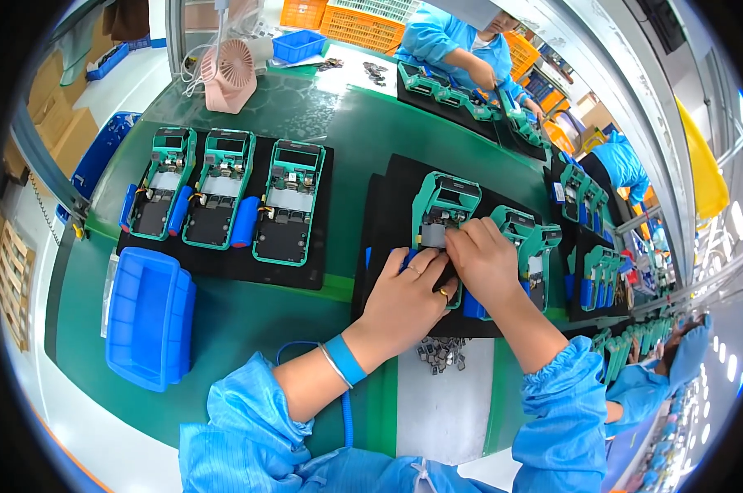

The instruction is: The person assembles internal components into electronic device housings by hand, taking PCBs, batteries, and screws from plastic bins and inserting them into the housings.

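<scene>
A teal-green handheld device housing [448,191] with exposed electronics lies on a black mat in front of me. My left hand [406,302] is bent over its lower left part, fingers gripping its edge near a blue cylindrical battery. Above the electronics, my right hand [485,261] is closed in a pinch, fingertips down beside a grey flat part [432,237]. What the pinch holds is hidden by the fingers. To the right, two similar housings [539,240] lie on the same mat, partly behind my right hand and wrist.
Three open housings [286,205] with blue batteries lie on a black mat at left. A blue bin [148,316] stands near them. Small metal parts [441,355] are heaped below my hands. A pink fan [228,76] stands at the back. Co-workers handle similar devices farther right.
</scene>
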`<state>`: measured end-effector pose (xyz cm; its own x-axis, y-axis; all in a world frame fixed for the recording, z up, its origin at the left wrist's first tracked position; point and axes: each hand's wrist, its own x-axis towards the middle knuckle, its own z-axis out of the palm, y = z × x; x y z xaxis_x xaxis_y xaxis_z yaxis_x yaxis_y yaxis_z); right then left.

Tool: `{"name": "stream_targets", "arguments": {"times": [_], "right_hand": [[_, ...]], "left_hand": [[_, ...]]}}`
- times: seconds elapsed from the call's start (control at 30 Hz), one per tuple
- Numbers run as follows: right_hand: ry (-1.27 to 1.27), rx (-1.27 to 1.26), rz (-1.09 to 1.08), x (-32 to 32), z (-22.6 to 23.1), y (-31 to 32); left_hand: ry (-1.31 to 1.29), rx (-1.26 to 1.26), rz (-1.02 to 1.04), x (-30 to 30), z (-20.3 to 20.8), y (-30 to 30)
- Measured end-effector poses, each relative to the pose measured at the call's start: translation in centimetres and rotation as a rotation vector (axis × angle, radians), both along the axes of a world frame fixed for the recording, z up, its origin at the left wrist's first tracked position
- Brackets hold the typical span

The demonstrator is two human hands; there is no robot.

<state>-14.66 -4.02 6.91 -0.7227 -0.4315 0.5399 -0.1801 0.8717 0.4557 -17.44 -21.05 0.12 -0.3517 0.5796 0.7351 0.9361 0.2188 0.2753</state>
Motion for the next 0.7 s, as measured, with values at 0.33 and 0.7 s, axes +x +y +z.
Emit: {"name": "stream_targets", "arguments": {"times": [0.33, 0.7], "right_hand": [[-0.062, 0.183, -0.068, -0.4, 1.0, -0.5], [-0.038, 0.192, -0.218, -0.6, 2.0, -0.9]], "left_hand": [[0.018, 0.015, 0.007, -0.2, -0.2, 0.1], [0.036, -0.004, 0.008, 0.2, 0.1, 0.2]]}}
